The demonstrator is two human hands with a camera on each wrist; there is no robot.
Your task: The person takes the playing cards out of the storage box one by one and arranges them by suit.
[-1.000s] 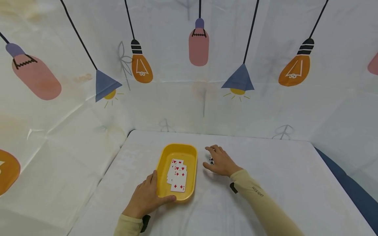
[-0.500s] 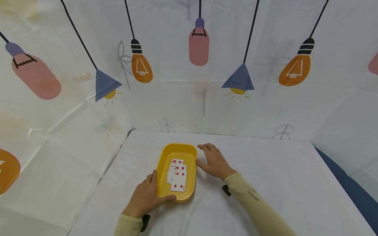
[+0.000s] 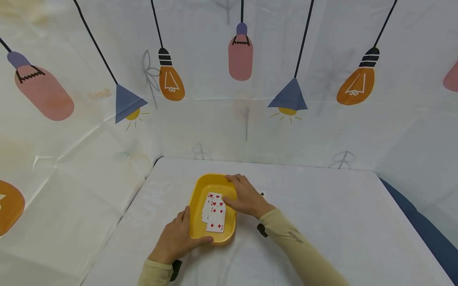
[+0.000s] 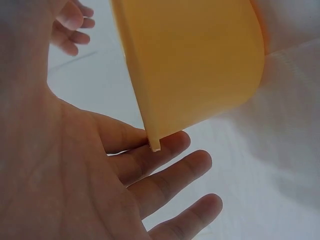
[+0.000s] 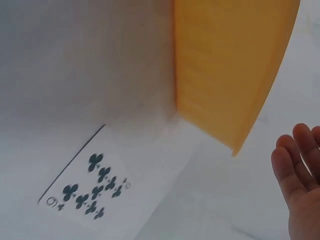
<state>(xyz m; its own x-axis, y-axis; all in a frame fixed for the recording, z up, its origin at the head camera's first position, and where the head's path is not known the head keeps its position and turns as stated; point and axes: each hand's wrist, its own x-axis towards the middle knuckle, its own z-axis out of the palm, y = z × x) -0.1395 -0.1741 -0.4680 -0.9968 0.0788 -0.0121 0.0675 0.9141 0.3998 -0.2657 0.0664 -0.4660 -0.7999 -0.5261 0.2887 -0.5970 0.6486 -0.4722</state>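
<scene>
A yellow tray (image 3: 196, 190) stands on the white-covered table. Several overlapping playing cards (image 3: 216, 222) lie face up in it, hearts and diamonds showing. My left hand (image 3: 177, 238) touches the tray's near left corner, thumb along the near end. In the left wrist view its fingers (image 4: 170, 185) are extended, with the tray rim against them. Over the tray's right side is my right hand (image 3: 247, 198), fingers loosely extended and nothing visible in them. A clubs card (image 5: 95, 190) lies face up on the table beside the tray; the right hand mostly hides it in the head view.
The white tabletop (image 3: 340, 222) extends to the right of the tray. A white sheet printed with hanging lamps (image 3: 288, 95) hangs behind the table and along its left side. Dark blue material (image 3: 415, 210) shows past the right edge.
My right hand has moved left, from over the table beside the tray to over the tray's right side. Part of the clubs card now shows behind it. The left hand has stayed put.
</scene>
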